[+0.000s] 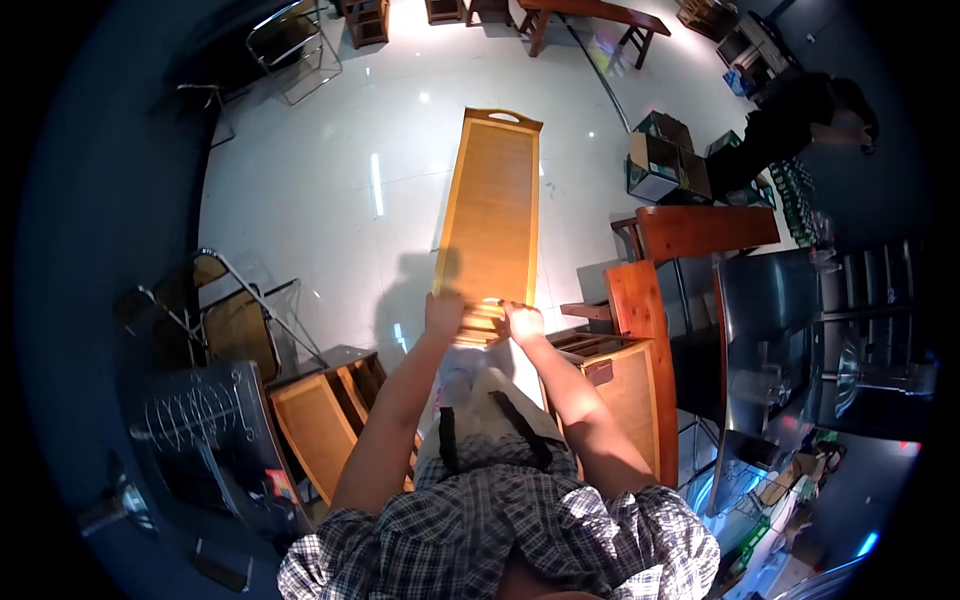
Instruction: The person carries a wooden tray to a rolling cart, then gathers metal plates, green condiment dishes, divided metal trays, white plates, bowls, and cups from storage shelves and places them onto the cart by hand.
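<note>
A long light-brown wooden panel (492, 200) with a pale frame extends away from my body over the tiled floor. Its far end has a raised edge with an oval handle slot. My left hand (443, 316) is closed on the left corner of the near end. At the right corner of that end, my right hand (523, 322) is closed on the panel too. Slats show between my two hands. The undersides of the fingers are hidden.
Similar wooden pieces stand at my left (318, 425) and right (625, 400). Folding chairs (240, 330) are on the left, red-brown benches (705, 232) on the right. Beyond them, a person in dark clothes (765, 140) bends beside open cardboard boxes (660, 165).
</note>
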